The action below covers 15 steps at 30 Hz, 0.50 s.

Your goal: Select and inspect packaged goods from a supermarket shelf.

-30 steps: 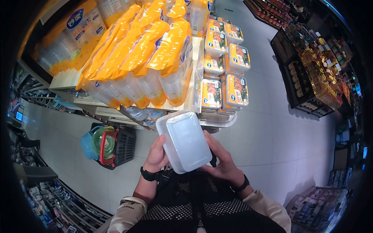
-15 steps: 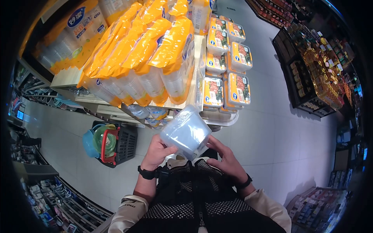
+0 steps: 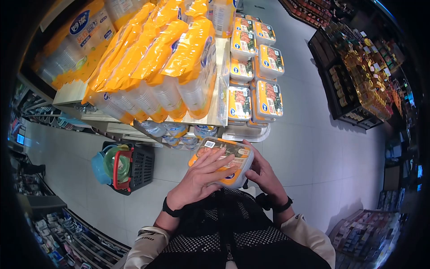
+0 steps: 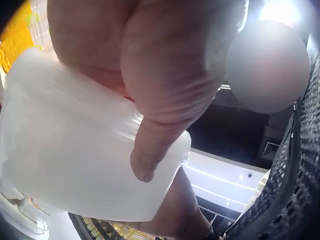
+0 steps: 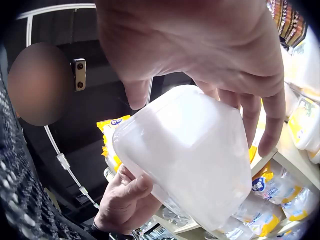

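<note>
A clear plastic pack (image 3: pixel 219 144) with an orange, food-pictured label is between both hands in the head view, label up. The left hand (image 3: pixel 197 181) lies across the label with fingers spread; its thumb (image 4: pixel 145 157) presses the side of the whitish container (image 4: pixel 75 145) in the left wrist view. At the right end, the right hand (image 3: pixel 268 179) cups the pack. Seen from the right wrist, the container's smooth pale base (image 5: pixel 185 140) stands between the right hand's thumb and fingers (image 5: pixel 267 120), and the left hand (image 5: pixel 125 205) holds the lower left side.
Orange bags of plastic cups (image 3: pixel 188 58) fill the shelf ahead. Stacked labelled packs (image 3: pixel 270 96) stand at its right end. A black basket (image 3: pixel 142 168) with bowls sits on the floor at left; a dark display stand (image 3: pixel 345 89) is at right.
The pack has been turned over from pale base up to label up. The left hand has moved from its left side onto the label; the right hand stays at the right side.
</note>
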Each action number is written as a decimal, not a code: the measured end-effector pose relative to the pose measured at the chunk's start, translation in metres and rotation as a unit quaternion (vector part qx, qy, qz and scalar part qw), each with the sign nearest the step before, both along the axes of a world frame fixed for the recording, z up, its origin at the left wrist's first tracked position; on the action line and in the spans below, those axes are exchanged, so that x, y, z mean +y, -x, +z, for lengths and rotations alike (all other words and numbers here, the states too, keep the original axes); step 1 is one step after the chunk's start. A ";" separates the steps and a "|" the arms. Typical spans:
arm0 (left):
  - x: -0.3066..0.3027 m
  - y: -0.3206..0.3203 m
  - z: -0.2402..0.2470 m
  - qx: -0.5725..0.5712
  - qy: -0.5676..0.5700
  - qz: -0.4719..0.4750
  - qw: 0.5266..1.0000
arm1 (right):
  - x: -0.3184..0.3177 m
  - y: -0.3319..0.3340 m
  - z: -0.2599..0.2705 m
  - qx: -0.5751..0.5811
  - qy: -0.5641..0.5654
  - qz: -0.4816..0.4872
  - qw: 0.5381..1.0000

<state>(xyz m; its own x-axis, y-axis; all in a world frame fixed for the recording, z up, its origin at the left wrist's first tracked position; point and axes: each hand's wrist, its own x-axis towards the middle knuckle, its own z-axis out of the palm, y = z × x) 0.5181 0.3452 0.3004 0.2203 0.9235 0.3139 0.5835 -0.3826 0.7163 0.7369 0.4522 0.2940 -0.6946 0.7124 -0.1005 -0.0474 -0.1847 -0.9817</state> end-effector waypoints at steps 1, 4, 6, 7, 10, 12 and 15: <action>0.000 -0.001 0.002 0.000 -0.001 0.000 1.000 | 0.002 -0.003 0.002 -0.029 -0.006 0.010 1.000; 0.000 -0.004 0.005 0.013 0.018 0.000 1.000 | 0.009 -0.012 0.001 -0.082 0.040 0.048 0.995; -0.001 -0.003 0.003 0.026 0.028 -0.014 0.999 | 0.014 -0.017 0.002 -0.105 0.026 0.058 0.992; -0.002 -0.004 0.003 0.026 0.027 -0.015 0.999 | 0.015 -0.018 0.004 -0.127 0.012 0.069 0.989; -0.002 -0.005 0.005 0.037 0.033 -0.021 0.999 | 0.008 -0.016 0.014 -0.087 -0.003 0.031 0.996; -0.003 -0.004 0.005 0.043 0.041 -0.034 0.998 | 0.010 -0.019 0.017 -0.093 -0.051 0.053 0.993; -0.003 -0.003 0.001 0.046 0.048 -0.054 0.996 | 0.014 -0.024 0.014 -0.104 -0.136 0.088 0.981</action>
<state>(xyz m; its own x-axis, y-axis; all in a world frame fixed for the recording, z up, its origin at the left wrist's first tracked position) 0.5208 0.3419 0.3013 0.3436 0.9176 0.1996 0.6071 -0.3793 0.6983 0.7612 0.4667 0.3078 -0.7936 0.6036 -0.0764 0.1687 0.0978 -0.9808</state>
